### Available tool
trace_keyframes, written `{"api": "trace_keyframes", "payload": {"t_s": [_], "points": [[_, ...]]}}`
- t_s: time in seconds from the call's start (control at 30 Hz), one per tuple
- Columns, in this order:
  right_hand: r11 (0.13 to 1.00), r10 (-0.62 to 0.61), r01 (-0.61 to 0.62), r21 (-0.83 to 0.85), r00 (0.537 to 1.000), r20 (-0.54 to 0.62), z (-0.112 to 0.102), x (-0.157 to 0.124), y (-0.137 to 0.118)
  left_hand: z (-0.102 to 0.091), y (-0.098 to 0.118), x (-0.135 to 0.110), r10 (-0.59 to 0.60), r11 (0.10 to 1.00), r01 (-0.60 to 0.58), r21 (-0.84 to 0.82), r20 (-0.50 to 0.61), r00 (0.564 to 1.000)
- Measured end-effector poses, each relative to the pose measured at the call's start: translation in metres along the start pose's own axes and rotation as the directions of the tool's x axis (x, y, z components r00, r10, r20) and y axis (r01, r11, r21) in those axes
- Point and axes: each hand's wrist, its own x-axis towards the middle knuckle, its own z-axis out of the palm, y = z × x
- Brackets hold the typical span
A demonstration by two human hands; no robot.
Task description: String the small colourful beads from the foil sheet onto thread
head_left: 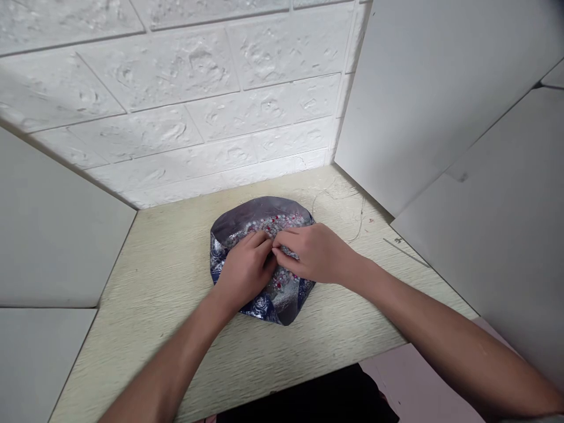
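Observation:
A blue patterned bag with a silvery inside (pixel 264 207) lies spread on the table, its rim folded outward. Many small beads (pixel 281 281), clear, white, red and pink, fill its middle. Over the beads, my left hand (pixel 247 267) comes in from the lower left with its fingers curled and pinched. My right hand (pixel 311 252) meets it from the right, thumb and fingertips pressed together. The fingertips of both hands almost touch above the beads. What they pinch is too small or hidden to make out.
The pale wood-grain table (pixel 167 252) ends at a white brick-pattern wall (pixel 167 70). White panels (pixel 440 88) stand at both sides. Thin thread (pixel 362 214) lies at the back right, near a thin grey strip (pixel 405 251) and a small metallic bit (pixel 398 240).

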Motion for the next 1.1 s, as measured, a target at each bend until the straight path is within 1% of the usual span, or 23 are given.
{"api": "trace_keyframes", "payload": {"t_s": [0.47, 0.6, 0.83, 1.1], "points": [[1.0, -0.006, 0.006, -0.002, 1.0, -0.002, 0.0008, -0.0005, 0.0003, -0.0005, 0.0007, 0.0004, 0.001, 1.0, -0.001, 0.003, -0.004, 1.0], [1.0, 0.001, -0.001, -0.009, 1.0, 0.012, 0.0004, 0.0, -0.0006, -0.0013, 0.0011, 0.0009, -0.007, 1.0, 0.007, -0.003, 0.005, 1.0], [1.0, -0.028, 0.028, -0.01, 0.999, 0.02, 0.0001, -0.0005, -0.0014, -0.0018, 0.0014, 0.001, -0.009, 1.0, 0.009, -0.005, 0.015, 1.0], [1.0, -0.014, 0.015, -0.022, 0.999, 0.043, -0.0005, 0.0004, -0.0009, 0.0007, 0.0001, 0.0014, 0.008, 1.0, -0.008, 0.011, 0.0, 1.0]]}}
